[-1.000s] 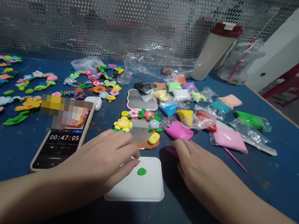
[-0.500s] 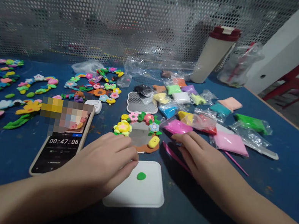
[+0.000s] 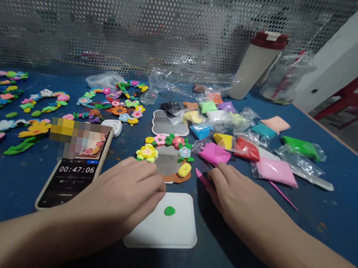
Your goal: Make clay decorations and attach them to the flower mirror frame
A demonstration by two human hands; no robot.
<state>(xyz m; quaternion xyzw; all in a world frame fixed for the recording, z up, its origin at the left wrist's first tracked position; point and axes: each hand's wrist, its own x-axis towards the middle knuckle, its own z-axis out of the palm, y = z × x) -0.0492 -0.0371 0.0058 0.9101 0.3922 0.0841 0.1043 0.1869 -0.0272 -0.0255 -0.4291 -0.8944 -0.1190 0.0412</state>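
My left hand (image 3: 132, 190) rests over the left side of a white board (image 3: 178, 235), thumb and fingers closed together; what they hold, if anything, is hidden. On the board lies a flat green clay piece (image 3: 170, 211). My right hand (image 3: 228, 186) is closed with its fingers down beside a pink plastic knife (image 3: 202, 176), partly covered by the hand. A thin dark line shows by the fingertips; I cannot make out what they grip. Just behind the board lies a small mirror frame (image 3: 171, 179) decorated with clay flowers, leaves and a yellow figure.
A phone (image 3: 68, 188) showing a timer lies left of my left hand. Several decorated clay frames (image 3: 46, 101) cover the left side. Bags of coloured clay (image 3: 278, 171) spread behind my right hand. A tumbler (image 3: 256, 69) stands by the metal mesh (image 3: 116, 16).
My right hand rose toward the pink clay bag, uncovering more of the pink knife, then came back down partly over it with fingers closer together. My left hand stays at the board.
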